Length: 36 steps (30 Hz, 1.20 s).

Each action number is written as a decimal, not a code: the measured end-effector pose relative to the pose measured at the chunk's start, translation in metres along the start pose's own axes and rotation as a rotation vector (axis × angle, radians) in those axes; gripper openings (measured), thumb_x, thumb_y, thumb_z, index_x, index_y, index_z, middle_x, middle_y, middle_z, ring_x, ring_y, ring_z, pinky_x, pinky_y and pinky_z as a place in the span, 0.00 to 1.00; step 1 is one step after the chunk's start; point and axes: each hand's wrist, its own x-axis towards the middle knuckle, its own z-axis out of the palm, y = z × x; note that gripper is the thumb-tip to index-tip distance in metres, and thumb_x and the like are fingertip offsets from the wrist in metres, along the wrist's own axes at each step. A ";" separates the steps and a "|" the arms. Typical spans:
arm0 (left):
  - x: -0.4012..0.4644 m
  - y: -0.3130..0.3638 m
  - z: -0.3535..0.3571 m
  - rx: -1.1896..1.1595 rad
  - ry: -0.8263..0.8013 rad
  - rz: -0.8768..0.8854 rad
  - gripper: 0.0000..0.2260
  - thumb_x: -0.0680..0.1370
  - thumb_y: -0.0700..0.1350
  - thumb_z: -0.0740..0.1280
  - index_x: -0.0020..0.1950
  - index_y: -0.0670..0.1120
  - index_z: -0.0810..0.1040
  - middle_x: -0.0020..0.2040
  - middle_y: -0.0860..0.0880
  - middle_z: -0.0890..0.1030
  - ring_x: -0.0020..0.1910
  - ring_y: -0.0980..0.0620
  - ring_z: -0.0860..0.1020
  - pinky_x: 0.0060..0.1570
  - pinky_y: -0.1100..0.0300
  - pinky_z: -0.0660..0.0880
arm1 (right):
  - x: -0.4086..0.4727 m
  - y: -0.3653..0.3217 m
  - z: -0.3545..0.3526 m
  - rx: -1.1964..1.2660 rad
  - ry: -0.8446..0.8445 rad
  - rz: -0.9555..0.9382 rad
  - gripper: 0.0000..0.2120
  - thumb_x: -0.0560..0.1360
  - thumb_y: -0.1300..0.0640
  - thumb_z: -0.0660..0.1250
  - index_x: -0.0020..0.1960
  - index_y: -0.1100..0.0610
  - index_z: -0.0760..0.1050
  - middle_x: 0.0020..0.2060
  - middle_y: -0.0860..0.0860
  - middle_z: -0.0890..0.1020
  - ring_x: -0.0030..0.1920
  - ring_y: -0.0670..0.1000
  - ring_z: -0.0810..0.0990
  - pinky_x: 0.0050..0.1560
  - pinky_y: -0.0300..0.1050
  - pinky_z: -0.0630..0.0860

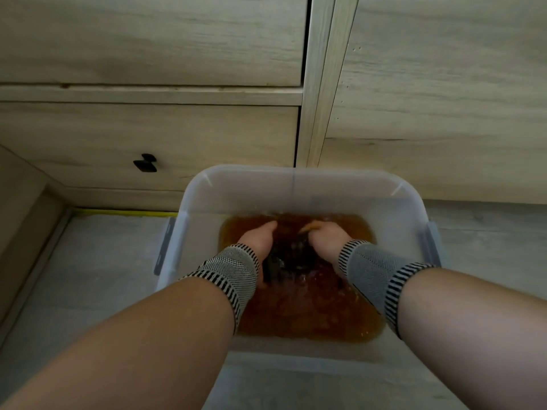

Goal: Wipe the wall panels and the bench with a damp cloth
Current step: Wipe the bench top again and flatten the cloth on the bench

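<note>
A clear plastic tub (296, 179) stands on the floor, holding brownish water (310, 315). Both of my hands are down in the water. My left hand (259, 239) and my right hand (324, 236) grip a dark wet cloth (287, 255) bunched between them. My fingers are partly hidden under the water and the cloth. Grey striped wrist sleeves cover both wrists. Light wooden panels (429, 84) rise behind the tub.
A wooden drawer front with a black knob (145, 163) is at the left behind the tub. A vertical wooden post (321, 84) divides the panels. Grey floor (88, 276) surrounds the tub, with a yellow strip (127, 213) at the base.
</note>
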 end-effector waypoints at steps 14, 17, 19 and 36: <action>-0.008 0.007 0.013 -0.011 -0.129 0.152 0.24 0.80 0.56 0.65 0.66 0.39 0.77 0.62 0.38 0.80 0.59 0.37 0.79 0.61 0.43 0.76 | -0.023 -0.025 0.020 -0.041 0.285 -0.291 0.25 0.81 0.42 0.53 0.35 0.57 0.75 0.38 0.57 0.82 0.44 0.60 0.80 0.49 0.50 0.76; 0.000 0.007 0.007 -0.006 0.000 0.099 0.27 0.75 0.57 0.69 0.66 0.40 0.75 0.60 0.41 0.79 0.59 0.37 0.79 0.62 0.42 0.75 | -0.008 -0.003 0.007 -0.168 0.300 -0.145 0.26 0.82 0.41 0.49 0.54 0.59 0.77 0.53 0.59 0.80 0.54 0.60 0.78 0.56 0.51 0.73; 0.003 0.009 -0.003 0.069 0.112 0.079 0.23 0.80 0.54 0.63 0.68 0.40 0.72 0.64 0.40 0.75 0.63 0.37 0.74 0.66 0.43 0.72 | -0.002 0.012 0.004 -0.218 0.177 -0.031 0.21 0.82 0.45 0.54 0.67 0.58 0.69 0.61 0.59 0.74 0.59 0.60 0.75 0.59 0.52 0.73; -0.021 0.007 0.010 -0.311 -0.298 0.030 0.21 0.78 0.60 0.65 0.56 0.43 0.80 0.42 0.41 0.85 0.50 0.43 0.81 0.50 0.51 0.78 | -0.042 -0.049 0.030 0.477 0.197 -0.222 0.15 0.76 0.45 0.64 0.34 0.52 0.75 0.40 0.54 0.82 0.47 0.57 0.81 0.57 0.58 0.77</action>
